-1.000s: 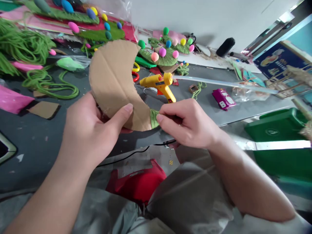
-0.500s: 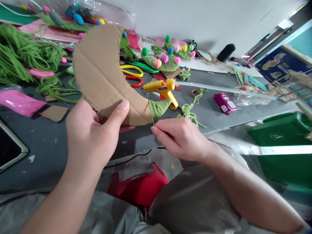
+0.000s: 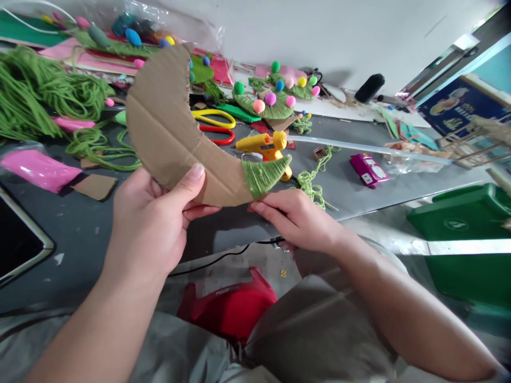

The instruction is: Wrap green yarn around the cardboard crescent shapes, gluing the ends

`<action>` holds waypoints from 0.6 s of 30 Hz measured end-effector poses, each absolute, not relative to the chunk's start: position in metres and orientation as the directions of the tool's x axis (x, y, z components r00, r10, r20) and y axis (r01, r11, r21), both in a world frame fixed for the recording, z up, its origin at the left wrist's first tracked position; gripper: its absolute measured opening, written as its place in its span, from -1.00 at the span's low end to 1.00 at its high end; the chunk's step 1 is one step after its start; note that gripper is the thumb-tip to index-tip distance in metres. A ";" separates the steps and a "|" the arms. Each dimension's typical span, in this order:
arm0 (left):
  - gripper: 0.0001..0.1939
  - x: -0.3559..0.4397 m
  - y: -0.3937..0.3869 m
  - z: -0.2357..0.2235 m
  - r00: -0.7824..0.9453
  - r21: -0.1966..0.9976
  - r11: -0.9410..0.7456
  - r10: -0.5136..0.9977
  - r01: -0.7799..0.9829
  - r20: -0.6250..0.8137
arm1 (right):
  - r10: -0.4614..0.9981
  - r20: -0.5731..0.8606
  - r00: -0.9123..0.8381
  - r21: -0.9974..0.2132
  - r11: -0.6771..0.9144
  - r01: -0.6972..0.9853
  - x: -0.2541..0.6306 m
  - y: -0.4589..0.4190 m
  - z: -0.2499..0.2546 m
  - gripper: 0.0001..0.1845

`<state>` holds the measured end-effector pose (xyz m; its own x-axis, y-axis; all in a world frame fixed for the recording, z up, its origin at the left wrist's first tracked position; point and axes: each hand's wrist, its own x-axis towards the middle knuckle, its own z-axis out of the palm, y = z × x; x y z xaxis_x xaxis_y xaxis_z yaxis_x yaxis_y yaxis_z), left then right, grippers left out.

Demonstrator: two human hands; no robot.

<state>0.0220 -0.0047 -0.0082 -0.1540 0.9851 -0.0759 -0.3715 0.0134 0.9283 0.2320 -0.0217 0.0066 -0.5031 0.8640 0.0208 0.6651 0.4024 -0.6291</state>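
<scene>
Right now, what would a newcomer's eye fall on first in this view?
Probably the large brown cardboard crescent, gripped in the left hand at the centre-left, its right tip wrapped in green yarn. Next, the yellow plastic glue gun just behind that tip, then the brightly coloured small balls on green shapes at the back of the grey table.

Bright, diffuse light is washing the wall; soft shadow is darkening the lap | outer edges are stretching and blurring
</scene>
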 end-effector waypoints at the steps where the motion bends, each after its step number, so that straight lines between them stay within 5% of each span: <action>1: -0.68 0.021 -0.004 -0.008 -0.138 0.926 0.025 0.987 -0.377 -0.083 | 0.860 0.024 -0.509 -0.628 0.409 0.662 0.234 -0.020 0.006 -0.65; 5: -0.65 0.018 -0.004 -0.010 -0.038 0.938 0.083 0.994 -0.337 -0.102 | 0.831 0.070 -0.552 -0.639 0.462 0.615 0.249 -0.008 0.003 -0.82; 10: -0.66 0.015 -0.007 -0.013 0.143 0.966 0.151 0.982 -0.209 -0.122 | 0.735 0.047 -0.677 -0.774 0.455 0.440 0.263 0.012 0.005 -0.78; 18: -0.57 0.021 -0.010 -0.013 0.267 0.979 0.198 0.947 -0.051 -0.177 | 0.700 -0.054 -0.712 -0.709 0.475 0.522 0.257 0.022 0.014 -0.72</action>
